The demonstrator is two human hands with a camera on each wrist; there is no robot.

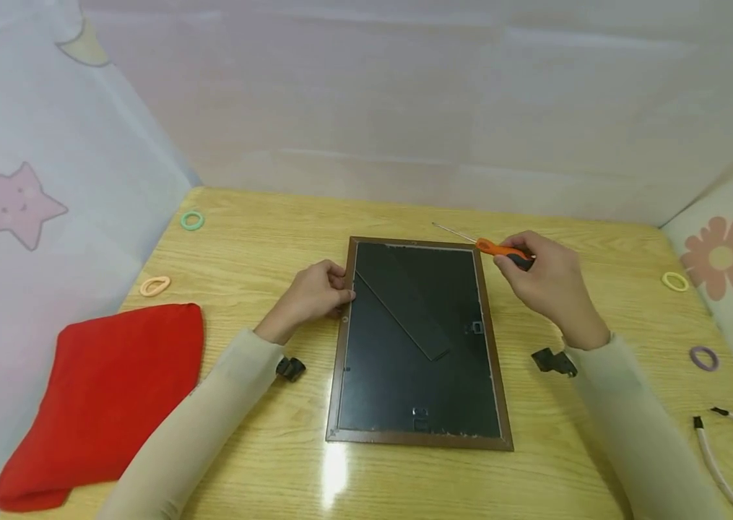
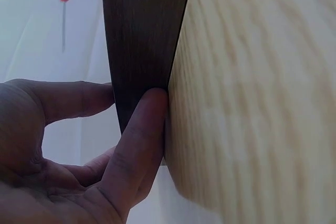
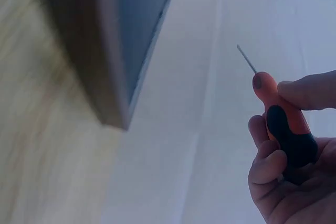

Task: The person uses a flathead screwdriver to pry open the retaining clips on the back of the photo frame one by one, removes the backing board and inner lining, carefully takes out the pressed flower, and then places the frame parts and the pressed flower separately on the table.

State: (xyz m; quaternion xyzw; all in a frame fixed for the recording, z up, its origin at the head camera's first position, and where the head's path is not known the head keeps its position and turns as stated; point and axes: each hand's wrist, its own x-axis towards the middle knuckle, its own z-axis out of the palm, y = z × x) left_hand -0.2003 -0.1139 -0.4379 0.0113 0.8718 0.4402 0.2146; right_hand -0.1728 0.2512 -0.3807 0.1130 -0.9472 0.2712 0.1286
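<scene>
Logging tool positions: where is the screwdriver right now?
Head view: the screwdriver is held in the right hand, above the picture frame's top right corner.

1 picture frame (image 1: pixel 418 339), 1 screwdriver (image 1: pixel 499 250), 4 hair ties (image 1: pixel 192 220), 1 red cloth (image 1: pixel 106 397), 2 black clips (image 1: pixel 290 368), 1 cable (image 1: pixel 723 462).

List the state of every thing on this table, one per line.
picture frame: face down, flat, backing in place
stand flap: folded flat against the backing
screwdriver: lifted, tip pointing away
left hand: gripping the frame's left edge
right hand: gripping the screwdriver
red cloth: folded, untouched
</scene>
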